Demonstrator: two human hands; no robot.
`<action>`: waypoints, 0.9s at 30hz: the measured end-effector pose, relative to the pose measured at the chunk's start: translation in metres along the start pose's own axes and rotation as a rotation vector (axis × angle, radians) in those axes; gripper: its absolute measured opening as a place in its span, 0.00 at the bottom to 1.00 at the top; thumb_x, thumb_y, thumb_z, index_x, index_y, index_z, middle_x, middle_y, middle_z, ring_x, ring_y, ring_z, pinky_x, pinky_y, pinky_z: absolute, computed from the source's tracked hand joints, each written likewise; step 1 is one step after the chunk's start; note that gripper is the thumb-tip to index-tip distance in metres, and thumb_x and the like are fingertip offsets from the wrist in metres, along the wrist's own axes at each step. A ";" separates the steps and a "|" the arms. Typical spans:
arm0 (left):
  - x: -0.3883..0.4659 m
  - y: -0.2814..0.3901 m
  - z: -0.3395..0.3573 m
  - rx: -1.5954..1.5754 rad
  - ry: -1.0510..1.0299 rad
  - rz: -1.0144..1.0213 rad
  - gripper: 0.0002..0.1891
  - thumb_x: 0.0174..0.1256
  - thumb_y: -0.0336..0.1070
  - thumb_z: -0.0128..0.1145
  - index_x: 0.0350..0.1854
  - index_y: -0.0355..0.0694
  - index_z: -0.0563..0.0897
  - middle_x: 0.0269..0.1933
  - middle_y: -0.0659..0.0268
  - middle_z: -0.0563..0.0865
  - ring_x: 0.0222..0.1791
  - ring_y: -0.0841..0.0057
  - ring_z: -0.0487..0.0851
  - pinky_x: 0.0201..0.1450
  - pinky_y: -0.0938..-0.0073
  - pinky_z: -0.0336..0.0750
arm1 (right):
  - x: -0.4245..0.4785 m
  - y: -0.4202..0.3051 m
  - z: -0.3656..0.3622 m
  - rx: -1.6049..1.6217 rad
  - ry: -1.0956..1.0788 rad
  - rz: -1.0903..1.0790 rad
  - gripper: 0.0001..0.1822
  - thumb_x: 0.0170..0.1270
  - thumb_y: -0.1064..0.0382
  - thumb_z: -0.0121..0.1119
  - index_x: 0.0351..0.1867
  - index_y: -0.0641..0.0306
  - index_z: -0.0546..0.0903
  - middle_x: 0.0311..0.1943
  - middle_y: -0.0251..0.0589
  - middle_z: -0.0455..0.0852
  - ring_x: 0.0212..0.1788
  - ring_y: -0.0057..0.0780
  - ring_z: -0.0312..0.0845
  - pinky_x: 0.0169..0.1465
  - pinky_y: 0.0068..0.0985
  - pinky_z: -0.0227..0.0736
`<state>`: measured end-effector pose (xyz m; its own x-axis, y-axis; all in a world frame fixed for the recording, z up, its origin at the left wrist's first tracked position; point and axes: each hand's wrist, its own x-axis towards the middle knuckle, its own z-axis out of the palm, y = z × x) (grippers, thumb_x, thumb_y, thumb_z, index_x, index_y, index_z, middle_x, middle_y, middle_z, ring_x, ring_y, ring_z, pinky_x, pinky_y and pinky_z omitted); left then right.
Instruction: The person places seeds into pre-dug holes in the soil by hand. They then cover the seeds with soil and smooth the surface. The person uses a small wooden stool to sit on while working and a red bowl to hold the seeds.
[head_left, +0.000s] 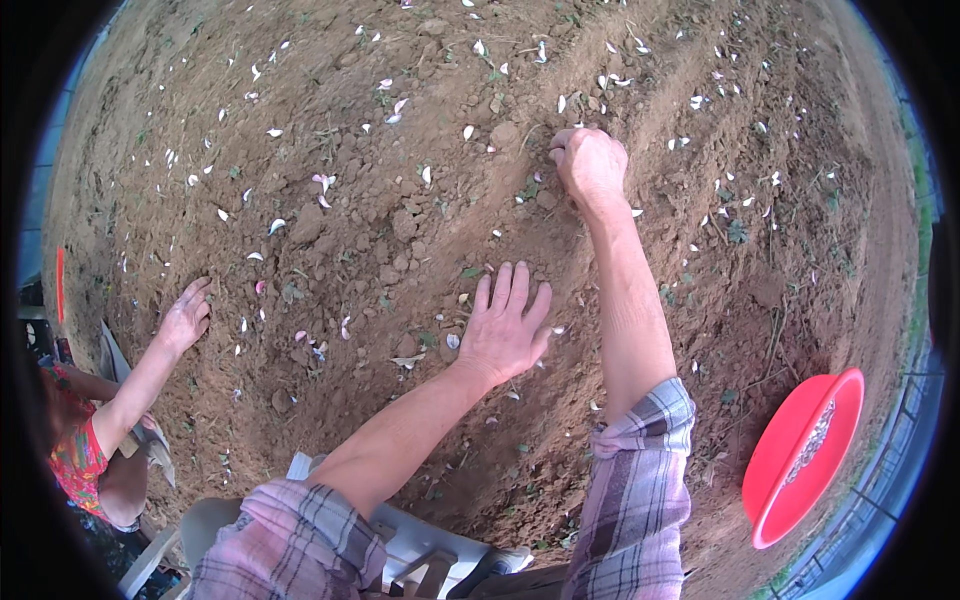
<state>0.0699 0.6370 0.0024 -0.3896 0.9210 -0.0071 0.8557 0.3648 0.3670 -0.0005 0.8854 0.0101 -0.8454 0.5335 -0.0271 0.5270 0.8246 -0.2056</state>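
Note:
Loose brown soil (360, 247) lies before me, strewn with pale garlic cloves (277, 226), some of them pinkish. My left hand (506, 326) rests palm down on the soil, fingers spread, with nothing seen in it; a clove (452, 341) lies just left of its wrist. Farther out and to the right, my right hand (592, 165) is at the ground with its fingers curled in. Whether it holds a clove is hidden by the back of the hand. A whitish clove (561, 103) lies just beyond it.
A red plastic basin (787, 450) with small pale pieces inside stands at the right. At the left, another person's hand (185, 319) reaches to the soil, the person in a floral top. Under me is part of a light-coloured stool (427, 536). Blue-grey paving borders the right side.

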 end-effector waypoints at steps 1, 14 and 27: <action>0.001 0.003 0.000 -0.005 -0.004 0.002 0.33 0.61 0.52 0.59 0.67 0.39 0.71 0.71 0.41 0.63 0.72 0.44 0.59 0.72 0.41 0.55 | -0.005 0.001 0.003 -0.093 0.015 -0.031 0.07 0.60 0.61 0.60 0.34 0.49 0.90 0.34 0.41 0.90 0.43 0.39 0.86 0.48 0.41 0.77; 0.007 0.009 -0.001 -0.032 -0.012 0.035 0.33 0.60 0.51 0.61 0.66 0.38 0.72 0.69 0.38 0.64 0.71 0.42 0.62 0.70 0.40 0.58 | 0.027 0.042 0.001 -0.261 0.181 0.031 0.09 0.60 0.57 0.64 0.40 0.51 0.89 0.42 0.40 0.88 0.49 0.43 0.80 0.53 0.39 0.74; 0.002 0.000 -0.002 -0.023 0.019 0.031 0.32 0.60 0.50 0.61 0.65 0.39 0.72 0.69 0.39 0.65 0.70 0.42 0.62 0.70 0.39 0.58 | 0.025 0.027 -0.020 -0.070 -0.013 -0.044 0.10 0.64 0.57 0.62 0.39 0.59 0.88 0.38 0.53 0.89 0.44 0.49 0.86 0.51 0.41 0.79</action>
<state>0.0688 0.6382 0.0042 -0.3700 0.9288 0.0222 0.8593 0.3330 0.3883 -0.0061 0.9246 0.0234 -0.8688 0.4940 -0.0326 0.4935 0.8588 -0.1376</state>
